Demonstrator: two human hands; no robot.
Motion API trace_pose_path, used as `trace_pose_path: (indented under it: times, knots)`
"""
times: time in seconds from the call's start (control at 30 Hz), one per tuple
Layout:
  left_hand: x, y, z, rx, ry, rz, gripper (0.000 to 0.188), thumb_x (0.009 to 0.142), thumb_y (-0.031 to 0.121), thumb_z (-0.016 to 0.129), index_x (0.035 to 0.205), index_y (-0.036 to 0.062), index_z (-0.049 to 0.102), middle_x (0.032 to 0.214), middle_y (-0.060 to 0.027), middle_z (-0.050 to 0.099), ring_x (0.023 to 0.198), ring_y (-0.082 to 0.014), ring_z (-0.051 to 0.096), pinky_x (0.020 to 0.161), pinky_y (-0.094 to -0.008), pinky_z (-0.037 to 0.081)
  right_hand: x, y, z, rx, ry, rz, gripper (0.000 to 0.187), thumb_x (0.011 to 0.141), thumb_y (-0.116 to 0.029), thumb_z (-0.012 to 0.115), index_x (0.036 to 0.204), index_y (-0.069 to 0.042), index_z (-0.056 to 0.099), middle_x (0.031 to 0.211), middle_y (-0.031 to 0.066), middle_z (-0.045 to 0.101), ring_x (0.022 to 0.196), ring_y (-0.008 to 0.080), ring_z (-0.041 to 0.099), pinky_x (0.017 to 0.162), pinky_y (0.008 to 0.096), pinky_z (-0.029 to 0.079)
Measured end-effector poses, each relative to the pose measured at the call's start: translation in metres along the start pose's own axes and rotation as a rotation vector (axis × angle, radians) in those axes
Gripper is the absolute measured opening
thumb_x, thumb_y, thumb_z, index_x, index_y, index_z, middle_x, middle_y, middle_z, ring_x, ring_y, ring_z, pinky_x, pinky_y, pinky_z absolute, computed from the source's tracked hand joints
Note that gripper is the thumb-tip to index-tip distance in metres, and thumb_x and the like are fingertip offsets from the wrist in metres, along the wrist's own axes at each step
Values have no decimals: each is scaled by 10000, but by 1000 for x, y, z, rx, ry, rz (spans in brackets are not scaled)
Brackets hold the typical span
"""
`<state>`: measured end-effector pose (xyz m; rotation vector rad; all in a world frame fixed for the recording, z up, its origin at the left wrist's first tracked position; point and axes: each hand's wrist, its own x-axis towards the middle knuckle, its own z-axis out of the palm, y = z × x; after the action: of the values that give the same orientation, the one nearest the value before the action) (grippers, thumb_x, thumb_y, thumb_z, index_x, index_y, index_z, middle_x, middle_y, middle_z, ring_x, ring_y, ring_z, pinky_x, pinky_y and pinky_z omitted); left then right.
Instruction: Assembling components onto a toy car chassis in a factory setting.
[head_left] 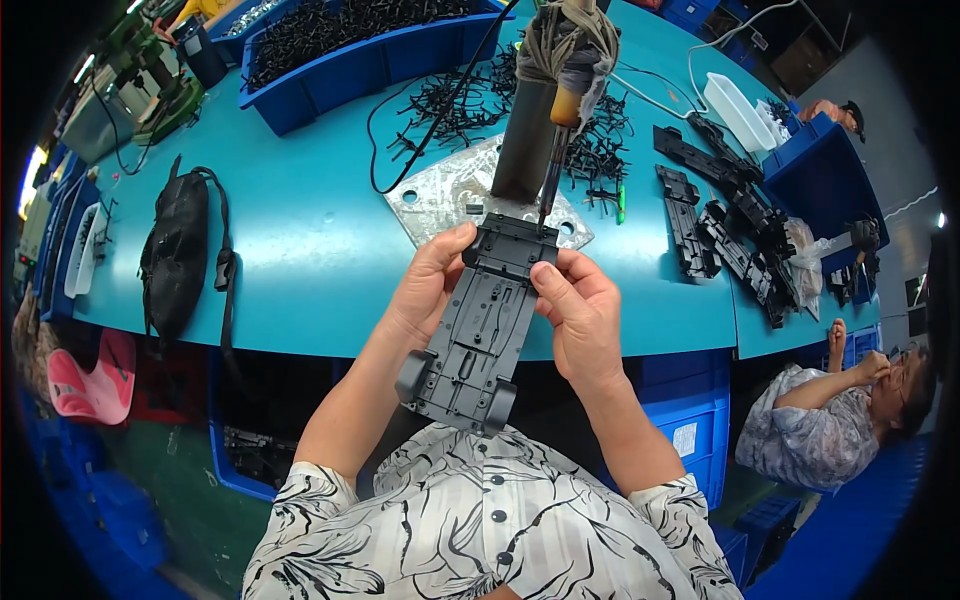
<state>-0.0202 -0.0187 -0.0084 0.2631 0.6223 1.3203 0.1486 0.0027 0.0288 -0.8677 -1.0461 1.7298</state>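
A black plastic chassis-like part [487, 312], long and flat with two rounded lobes at its near end, is held between my two hands. My left hand [432, 278] grips its far left edge. My right hand [580, 308] holds the far right edge, thumb on top and fingers underneath. Just above the part's far right corner points the thin tip of a soldering-iron-like tool [565, 110]; whether they touch I cannot tell. Cloth strips bind the tool to an upright metal post [522, 140] on a scuffed metal plate [430, 205].
On the teal table [300, 250] small black parts [445, 110] lie behind the plate, near a full blue bin [370, 65]. A black bag [178, 250] lies left. More chassis parts [683, 215] and a tilted blue bin [820, 165] are right. Another person [815, 425] sits at right.
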Motion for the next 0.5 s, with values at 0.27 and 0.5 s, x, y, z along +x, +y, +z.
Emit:
trace_pose_path:
  times: [0.27, 0.5]
  knots:
    - [-3, 1, 3, 24, 33, 3, 286, 889, 276, 576, 1057, 45, 582, 930, -101, 666, 805, -175, 677, 681, -330, 599, -1, 4, -7, 13, -34, -19, 244, 857, -93, 676, 1053, 22, 586, 963, 57, 648, 813, 79, 588, 646, 213, 461]
    - [-2, -1, -2, 20, 34, 34, 271, 893, 272, 571, 1037, 44, 593, 924, -82, 665, 807, -158, 673, 703, -304, 590, -1, 3, -6, 23, -34, -14, 263, 856, -98, 679, 1069, 26, 585, 987, 63, 649, 830, 85, 596, 652, 212, 463]
